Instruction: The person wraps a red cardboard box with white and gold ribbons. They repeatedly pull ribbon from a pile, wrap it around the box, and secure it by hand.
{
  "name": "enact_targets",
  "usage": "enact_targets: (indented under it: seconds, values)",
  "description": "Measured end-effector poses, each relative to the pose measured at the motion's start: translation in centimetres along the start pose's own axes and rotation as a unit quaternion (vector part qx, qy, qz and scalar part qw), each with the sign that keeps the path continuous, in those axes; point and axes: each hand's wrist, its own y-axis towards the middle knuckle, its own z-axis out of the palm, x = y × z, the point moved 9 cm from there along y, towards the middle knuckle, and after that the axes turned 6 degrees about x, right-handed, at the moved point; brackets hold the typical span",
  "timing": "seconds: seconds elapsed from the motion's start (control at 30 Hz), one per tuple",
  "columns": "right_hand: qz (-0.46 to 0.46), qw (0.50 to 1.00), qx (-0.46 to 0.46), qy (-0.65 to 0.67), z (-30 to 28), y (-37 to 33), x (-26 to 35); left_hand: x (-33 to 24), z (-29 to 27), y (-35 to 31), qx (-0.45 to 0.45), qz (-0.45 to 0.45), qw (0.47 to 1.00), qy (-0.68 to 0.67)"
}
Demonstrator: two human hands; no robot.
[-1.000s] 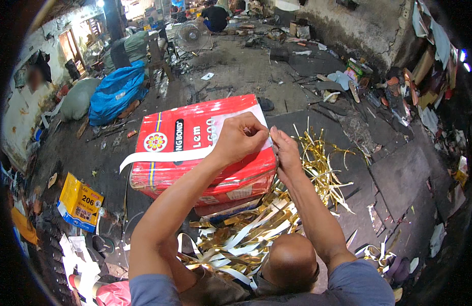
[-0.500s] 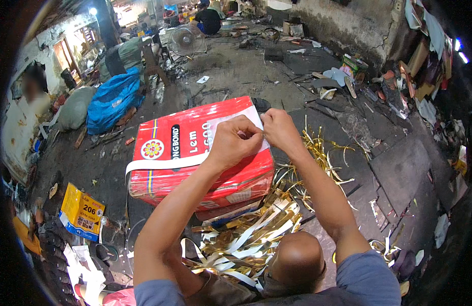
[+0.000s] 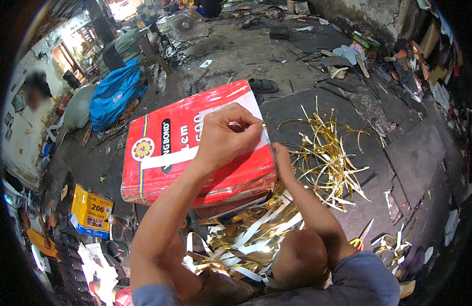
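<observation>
A red cardboard carton (image 3: 154, 135) stands in front of me, wrapped in shiny film and slightly tilted in view. Across its top lies a white strip (image 3: 169, 159), which passes under my left wrist. My left hand (image 3: 231, 130) is closed in a pinch at the carton's right edge, on what looks like the strip's far part. A pale sheet (image 3: 209, 111) lies on the carton beneath that hand. My right hand (image 3: 282, 155) is low against the carton's right side; its fingers are mostly hidden.
Gold strips (image 3: 330, 158) lie in a tangle to the right, and white and gold strips (image 3: 256, 239) heap before my knee. Yellow-handled scissors (image 3: 362, 235) lie at the lower right. A sandal (image 3: 264, 85) sits behind the carton. A yellow package (image 3: 91, 211) lies left.
The white strip has slid right, so its left end now lies on the carton top instead of hanging over the side. My right hand has dropped down beside the carton's right edge.
</observation>
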Motion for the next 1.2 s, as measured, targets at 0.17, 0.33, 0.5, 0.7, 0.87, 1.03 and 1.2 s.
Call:
enact_targets:
  seconds: [0.17, 0.33, 0.5, 0.7, 0.87, 1.03, 1.2]
  values:
    - [0.118, 0.989, -0.017, 0.091, 3.0, -2.7, -17.6, 0.1, 0.7, 0.4, 0.026, -0.011, 1.0, -0.012]
    - [0.136, 0.99, -0.024, -0.037, 4.0, -4.9, -16.2, 0.4, 0.4, 0.2, 0.028, -0.016, 0.999, 0.009]
    - [0.17, 0.982, -0.025, -0.083, 4.7, -6.0, -19.4, 0.4, 0.3, -0.1, 0.012, -0.038, 0.999, -0.017]
    - [0.205, 0.975, -0.003, -0.085, 3.9, -7.3, -28.1, -0.3, 2.1, 1.6, 0.047, 0.018, 0.999, -0.008]
    - [0.223, 0.966, 0.022, -0.133, 5.4, -8.3, -21.2, -2.6, -0.2, -1.1, 0.043, 0.128, 0.975, 0.175]
    - [0.18, 0.95, 0.003, -0.256, 2.1, -7.3, -26.9, -5.0, 2.1, -0.5, 0.077, 0.284, 0.921, 0.254]
    - [0.294, 0.923, 0.009, -0.249, 0.6, -8.4, -24.2, -4.8, 1.0, -2.0, 0.051, 0.278, 0.908, 0.309]
